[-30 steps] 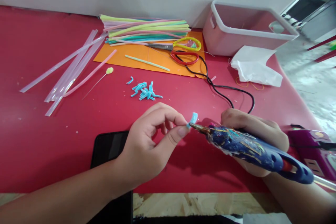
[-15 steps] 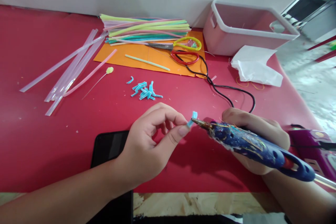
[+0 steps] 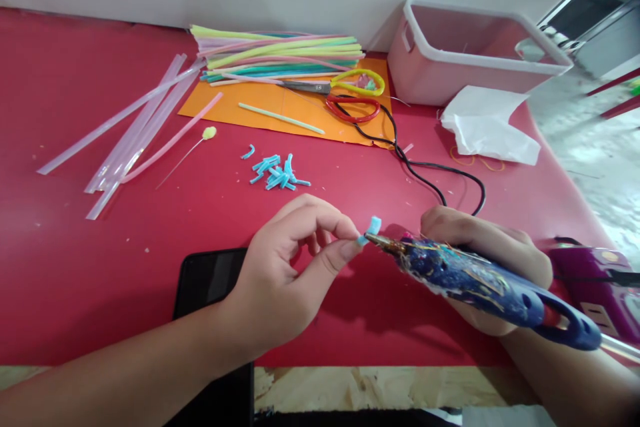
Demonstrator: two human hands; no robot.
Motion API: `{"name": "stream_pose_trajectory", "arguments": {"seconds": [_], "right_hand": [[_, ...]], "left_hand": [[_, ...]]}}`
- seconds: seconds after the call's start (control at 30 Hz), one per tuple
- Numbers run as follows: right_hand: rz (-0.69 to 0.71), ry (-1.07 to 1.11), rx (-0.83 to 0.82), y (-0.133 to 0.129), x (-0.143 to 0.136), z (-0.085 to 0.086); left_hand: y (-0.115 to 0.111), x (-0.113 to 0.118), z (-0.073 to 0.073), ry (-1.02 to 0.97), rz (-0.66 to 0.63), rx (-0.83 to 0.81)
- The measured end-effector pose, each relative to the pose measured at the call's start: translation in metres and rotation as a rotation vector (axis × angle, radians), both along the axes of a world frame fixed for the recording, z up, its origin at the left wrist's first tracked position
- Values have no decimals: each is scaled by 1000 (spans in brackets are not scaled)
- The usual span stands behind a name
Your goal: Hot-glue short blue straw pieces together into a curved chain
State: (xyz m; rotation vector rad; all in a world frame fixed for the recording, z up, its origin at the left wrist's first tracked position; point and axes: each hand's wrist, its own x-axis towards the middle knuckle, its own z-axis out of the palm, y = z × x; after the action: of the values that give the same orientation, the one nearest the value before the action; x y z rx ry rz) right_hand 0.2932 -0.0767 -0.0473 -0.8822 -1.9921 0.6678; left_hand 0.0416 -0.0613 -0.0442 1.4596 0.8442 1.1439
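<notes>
Between thumb and forefinger, my left hand (image 3: 295, 273) pinches a short blue piece of pipe cleaner (image 3: 375, 225), its free end pointing up and right. My right hand (image 3: 490, 260) grips a blue hot glue gun (image 3: 465, 280) crusted with dried glue. The gun's metal nozzle meets the blue piece just beyond my left fingertips. A glue stick (image 3: 620, 348) juts from the back of the gun. Past my left hand lies a small pile of cut blue pipe cleaner pieces (image 3: 280, 173), with one curved piece (image 3: 249, 151) apart from it.
A black phone (image 3: 210, 280) lies partly under my left forearm. Farther back are glue sticks (image 3: 135, 107), a bundle of pipe cleaners (image 3: 280, 53), scissors (image 3: 320, 88) on orange card (image 3: 240, 107), and a pink bin (image 3: 450, 73). A black cord (image 3: 425, 165) loops near my right hand; a purple power strip (image 3: 590, 280) sits right.
The blue piece has tilted further right at its free end, with the nozzle against it. The gun has shifted very slightly; my left hand is almost unmoved.
</notes>
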Motion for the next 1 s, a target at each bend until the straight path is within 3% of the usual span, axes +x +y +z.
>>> {"name": "stream_pose_trajectory", "arguments": {"seconds": [0.27, 0.47, 1.0], "right_hand": [[-86, -90, 15, -3, -2, 7], [-96, -91, 83, 0, 1, 4], [-178, -67, 67, -3, 0, 2]], "left_hand": [[1, 0, -2, -6, -5, 26], [0, 0, -2, -20, -19, 27], [-1, -1, 0, 16, 0, 27]]}}
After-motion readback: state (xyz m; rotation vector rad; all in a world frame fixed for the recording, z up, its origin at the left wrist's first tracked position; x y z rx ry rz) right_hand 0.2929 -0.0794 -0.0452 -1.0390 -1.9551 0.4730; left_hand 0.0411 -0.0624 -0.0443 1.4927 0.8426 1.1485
